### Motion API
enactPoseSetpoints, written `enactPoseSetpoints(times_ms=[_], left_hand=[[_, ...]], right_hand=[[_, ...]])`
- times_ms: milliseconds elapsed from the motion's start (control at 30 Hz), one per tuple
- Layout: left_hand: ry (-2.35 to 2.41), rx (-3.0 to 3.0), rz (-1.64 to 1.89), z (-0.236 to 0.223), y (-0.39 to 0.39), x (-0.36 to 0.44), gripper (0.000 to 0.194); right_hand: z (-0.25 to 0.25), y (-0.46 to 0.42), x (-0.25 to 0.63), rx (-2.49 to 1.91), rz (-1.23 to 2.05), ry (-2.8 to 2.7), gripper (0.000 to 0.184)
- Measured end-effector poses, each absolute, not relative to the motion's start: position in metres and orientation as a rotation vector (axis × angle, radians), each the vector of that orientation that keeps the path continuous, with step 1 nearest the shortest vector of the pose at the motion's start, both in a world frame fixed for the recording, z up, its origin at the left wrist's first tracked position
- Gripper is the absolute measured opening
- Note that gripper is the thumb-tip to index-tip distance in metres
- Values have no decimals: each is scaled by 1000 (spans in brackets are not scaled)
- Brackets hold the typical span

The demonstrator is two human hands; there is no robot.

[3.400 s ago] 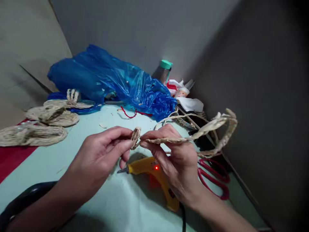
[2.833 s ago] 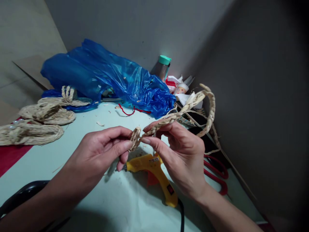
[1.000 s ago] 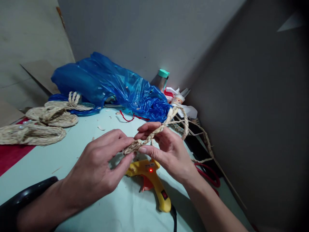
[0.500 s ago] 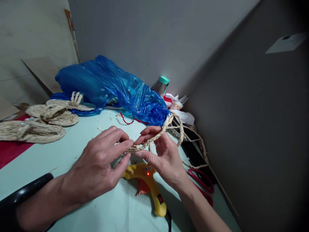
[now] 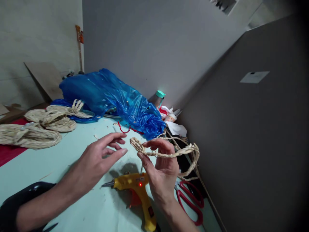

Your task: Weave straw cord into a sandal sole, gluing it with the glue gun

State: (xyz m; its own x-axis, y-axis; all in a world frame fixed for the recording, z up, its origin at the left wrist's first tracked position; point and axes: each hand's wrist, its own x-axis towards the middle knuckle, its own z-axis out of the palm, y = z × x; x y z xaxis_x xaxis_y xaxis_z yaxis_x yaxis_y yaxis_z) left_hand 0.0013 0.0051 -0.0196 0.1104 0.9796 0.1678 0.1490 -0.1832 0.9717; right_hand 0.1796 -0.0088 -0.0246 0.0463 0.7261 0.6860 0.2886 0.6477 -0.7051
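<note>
My right hand (image 5: 160,164) pinches a braided straw cord (image 5: 169,155) between thumb and fingers. The cord's near end is wound into a small flat oval coil (image 5: 137,144), which sticks out to the left of my fingertips. From there the rest of the cord loops away to the right. My left hand (image 5: 106,154) is off the coil, its thumb and fingers apart with nothing between them, a short gap to the left. Below both hands a yellow hot glue gun (image 5: 131,182) lies on the table, its red light lit and its nozzle pointing left.
Red-handled scissors (image 5: 190,201) lie right of the glue gun. Several woven straw slippers (image 5: 29,135) rest at the left. A large blue plastic bag (image 5: 108,96) fills the back, near a bottle with a green lid (image 5: 159,96) and red string (image 5: 125,129). A grey wall (image 5: 229,129) bounds the right.
My left hand has let go of the coil and drawn back left, its fingers opening. My right hand keeps hold, and the coil now shows uncovered. The view has tilted upward.
</note>
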Motion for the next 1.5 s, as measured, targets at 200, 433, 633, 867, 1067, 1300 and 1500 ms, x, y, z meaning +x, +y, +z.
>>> enactPoseSetpoints(times_ms=[200, 433, 633, 867, 1067, 1300, 1500], left_hand=[[664, 831, 893, -19, -2, 7, 13], [788, 571, 968, -20, -4, 9, 11], [807, 584, 1101, -8, 0, 5, 15], [843, 813, 1233, 0, 6, -8, 6], [787, 865, 1178, -1, 5, -7, 10], [786, 929, 1115, -2, 3, -2, 13], [877, 1065, 1119, -6, 1, -1, 16]], right_hand=[[-36, -9, 174, -909, 390, -1588, 31], [-35, -11, 169, -943, 492, -1639, 31], [-28, -17, 166, -862, 585, -1732, 38], [-14, -23, 174, -855, 801, -1745, 20], [-2, -19, 183, -847, 931, -1756, 9], [2, -20, 185, -885, 1043, -1783, 6], [5, -18, 185, -863, 1070, -1894, 7]])
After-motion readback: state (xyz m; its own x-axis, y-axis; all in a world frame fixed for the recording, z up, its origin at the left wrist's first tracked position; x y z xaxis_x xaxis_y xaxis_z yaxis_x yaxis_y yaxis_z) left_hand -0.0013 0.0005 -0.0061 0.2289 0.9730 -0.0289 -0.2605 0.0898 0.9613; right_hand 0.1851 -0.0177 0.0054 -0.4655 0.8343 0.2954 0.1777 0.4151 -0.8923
